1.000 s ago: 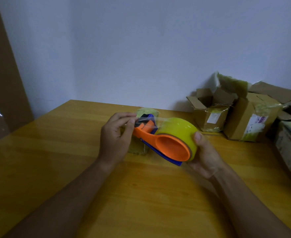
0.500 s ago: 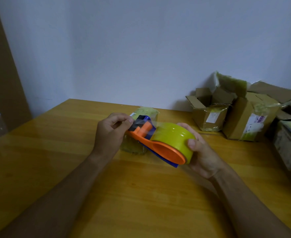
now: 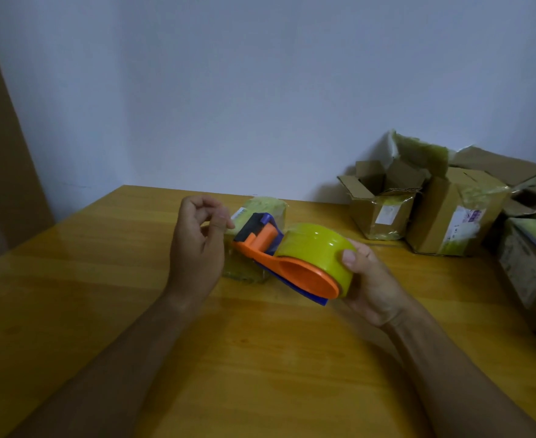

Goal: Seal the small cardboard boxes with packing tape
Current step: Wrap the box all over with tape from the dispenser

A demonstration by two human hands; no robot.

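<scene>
The small tape-wrapped cardboard box (image 3: 255, 245) near the counter's (image 3: 102, 279) far edge awaits sealing: the left hand (image 3: 197, 245), fingers loosely curled and empty, has let go of the tape end, while the right hand (image 3: 370, 279) grips the orange-and-blue dispenser with its yellow tape roll (image 3: 295, 260).

Yellow wooden table (image 3: 260, 358), pale wall (image 3: 260, 90), brown panel (image 3: 4, 159) at left

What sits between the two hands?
In the head view, the tape dispenser, gripped by the right hand, points at the left hand; a small taped box sits behind it.
</scene>
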